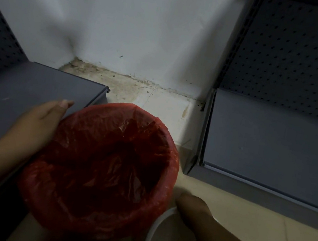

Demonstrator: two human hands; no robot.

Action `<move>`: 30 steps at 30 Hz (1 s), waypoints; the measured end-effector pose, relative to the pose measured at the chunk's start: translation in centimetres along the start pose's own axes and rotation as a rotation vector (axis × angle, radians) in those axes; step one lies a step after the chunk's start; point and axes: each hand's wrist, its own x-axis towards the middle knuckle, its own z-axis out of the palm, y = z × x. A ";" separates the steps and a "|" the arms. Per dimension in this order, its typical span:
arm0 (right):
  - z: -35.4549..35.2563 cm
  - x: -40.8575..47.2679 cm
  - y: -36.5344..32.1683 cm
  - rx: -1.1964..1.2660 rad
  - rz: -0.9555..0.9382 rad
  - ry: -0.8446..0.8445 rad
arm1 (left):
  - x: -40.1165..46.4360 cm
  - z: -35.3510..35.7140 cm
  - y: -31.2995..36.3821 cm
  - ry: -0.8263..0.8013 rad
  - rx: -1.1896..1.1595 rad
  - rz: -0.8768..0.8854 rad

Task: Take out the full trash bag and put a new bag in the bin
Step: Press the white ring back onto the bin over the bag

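Dim tiled floor [168,105], perhaps stained.

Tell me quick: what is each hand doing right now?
Left hand: open, resting against the side of the red bag over the bin.
Right hand: at the bag's edge; cannot tell if its fingers are gripping.

**What the view does not show**

The red bag [105,166] covers the bin completely, so none of the bin shows, and the bag's bottom is too dark to read. Beside the bag, the fingers of the left hand [38,122] are tucked behind its rim. The right hand [191,205] is dim and blurred; its grip cannot be told. A white curved rim [157,227] below it runs off the lower edge.
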 end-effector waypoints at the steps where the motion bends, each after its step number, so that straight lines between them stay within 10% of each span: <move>1: -0.6 -0.3 0.1 0.019 -0.049 -0.002 | 0.0 0.0 0.0 -0.008 -0.007 0.005; 30: -22.5 -17.4 -5.6 -0.211 -0.170 0.183 | -1.9 -1.5 3.9 -0.078 0.046 -0.007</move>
